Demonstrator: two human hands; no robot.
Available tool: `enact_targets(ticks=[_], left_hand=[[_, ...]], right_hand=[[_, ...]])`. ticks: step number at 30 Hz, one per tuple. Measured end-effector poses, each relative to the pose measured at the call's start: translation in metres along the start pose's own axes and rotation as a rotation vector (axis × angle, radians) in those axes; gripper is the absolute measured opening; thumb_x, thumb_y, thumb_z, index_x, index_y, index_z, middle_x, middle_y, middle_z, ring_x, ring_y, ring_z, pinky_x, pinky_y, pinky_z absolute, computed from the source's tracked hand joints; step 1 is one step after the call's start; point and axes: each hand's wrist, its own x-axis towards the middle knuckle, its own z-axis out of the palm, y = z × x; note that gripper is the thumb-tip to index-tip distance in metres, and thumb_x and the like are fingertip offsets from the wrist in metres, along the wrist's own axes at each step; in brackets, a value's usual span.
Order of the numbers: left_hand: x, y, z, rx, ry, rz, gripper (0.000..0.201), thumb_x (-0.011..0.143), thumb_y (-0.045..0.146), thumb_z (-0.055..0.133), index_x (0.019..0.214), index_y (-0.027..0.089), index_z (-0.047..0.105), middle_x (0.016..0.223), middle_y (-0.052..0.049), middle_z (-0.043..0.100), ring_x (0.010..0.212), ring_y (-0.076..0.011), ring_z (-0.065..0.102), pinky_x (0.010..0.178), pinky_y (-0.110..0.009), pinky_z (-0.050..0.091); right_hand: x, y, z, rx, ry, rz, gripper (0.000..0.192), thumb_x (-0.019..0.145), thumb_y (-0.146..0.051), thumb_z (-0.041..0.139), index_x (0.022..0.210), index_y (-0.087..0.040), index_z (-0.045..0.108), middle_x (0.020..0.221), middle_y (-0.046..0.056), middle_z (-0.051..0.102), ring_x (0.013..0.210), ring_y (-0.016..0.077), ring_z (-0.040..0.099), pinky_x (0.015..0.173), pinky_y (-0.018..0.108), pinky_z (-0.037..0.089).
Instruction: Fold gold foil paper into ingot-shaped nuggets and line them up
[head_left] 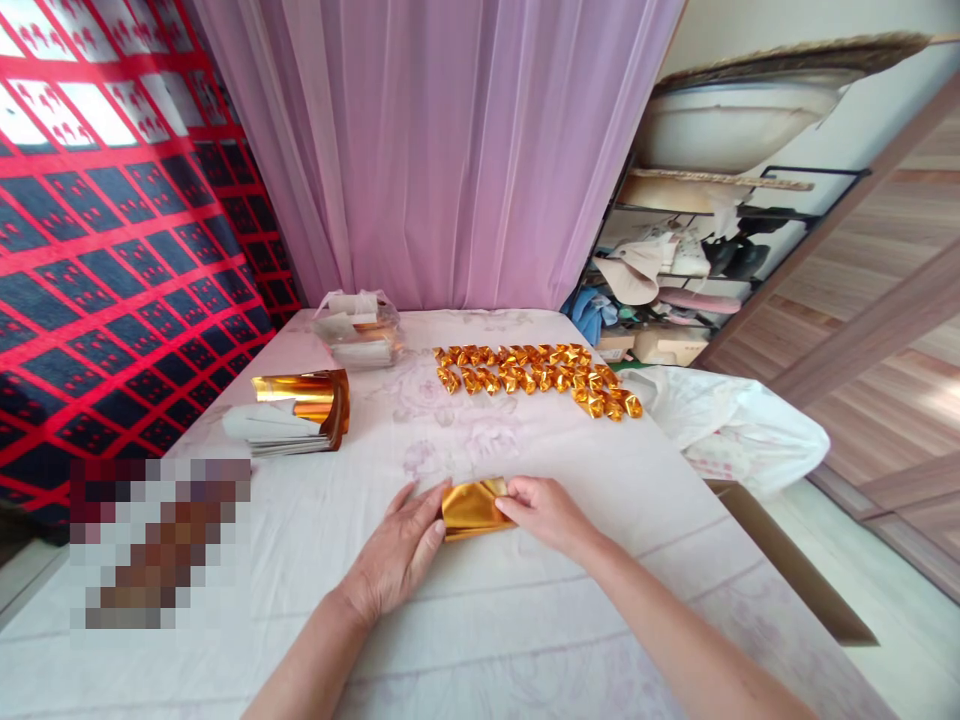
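A folded piece of gold foil paper [472, 508] lies on the table in front of me, its shiny face up and layers showing along the near edge. My left hand [401, 545] rests on the cloth with fingers stretched out, the index finger and thumb touching the paper's left edge. At the right end, my right hand [546, 510] pinches the upper right corner between thumb and curled fingers. Beyond the hands, several folded gold foil pieces [531, 378] stand in rows. To the left is a stack of gold foil sheets [322, 405] with pale backs, partly curled.
A clear plastic bag [360, 330] with more sheets sits at the table's far left. The floral tablecloth [480, 620] covers the table. A white plastic bag [742, 425] and a cardboard box [795, 565] are beyond the right edge. A blurred patch [161, 545] hides something at left.
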Motion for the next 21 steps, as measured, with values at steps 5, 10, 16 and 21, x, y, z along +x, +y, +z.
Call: enact_targets(ticks=[5, 10, 16, 21], left_hand=[[-0.003, 0.002, 0.004, 0.078, 0.195, -0.007, 0.061, 0.103, 0.037, 0.031, 0.157, 0.025, 0.004, 0.152, -0.013, 0.042, 0.137, -0.0238, 0.044, 0.112, -0.047, 0.038], [0.003, 0.029, 0.006, 0.213, 0.033, 0.124, 0.059, 0.097, 0.053, 0.043, 0.147, 0.022, 0.040, 0.154, -0.011, 0.040, 0.144, -0.0313, 0.031, 0.117, -0.054, 0.025], [0.007, 0.039, 0.014, 0.221, -0.112, 0.120, 0.067, 0.095, 0.061, 0.040, 0.146, 0.018, 0.041, 0.147, -0.012, 0.048, 0.139, -0.0301, 0.039, 0.119, -0.053, 0.019], [0.006, 0.036, 0.014, 0.211, -0.129, 0.108, 0.067, 0.095, 0.062, 0.040, 0.148, 0.021, 0.038, 0.148, -0.011, 0.047, 0.139, -0.0293, 0.041, 0.119, -0.053, 0.017]], right_hand=[[0.005, -0.001, 0.001, -0.090, -0.003, -0.010, 0.023, 0.082, -0.033, 0.056, 0.065, -0.019, 0.063, 0.058, -0.002, 0.060, 0.056, 0.0114, 0.051, 0.051, 0.021, 0.027], [0.008, -0.005, 0.000, -0.172, -0.019, -0.011, 0.026, 0.084, -0.034, 0.057, 0.064, -0.019, 0.065, 0.058, -0.002, 0.062, 0.054, 0.0105, 0.049, 0.050, 0.022, 0.025], [0.008, -0.009, -0.001, -0.191, -0.006, -0.018, 0.025, 0.085, -0.032, 0.055, 0.068, -0.020, 0.067, 0.059, -0.002, 0.065, 0.054, 0.0109, 0.053, 0.050, 0.022, 0.028], [0.008, -0.010, -0.004, -0.209, 0.003, -0.018, 0.023, 0.085, -0.032, 0.055, 0.070, -0.021, 0.069, 0.058, -0.001, 0.066, 0.053, 0.0115, 0.054, 0.050, 0.022, 0.030]])
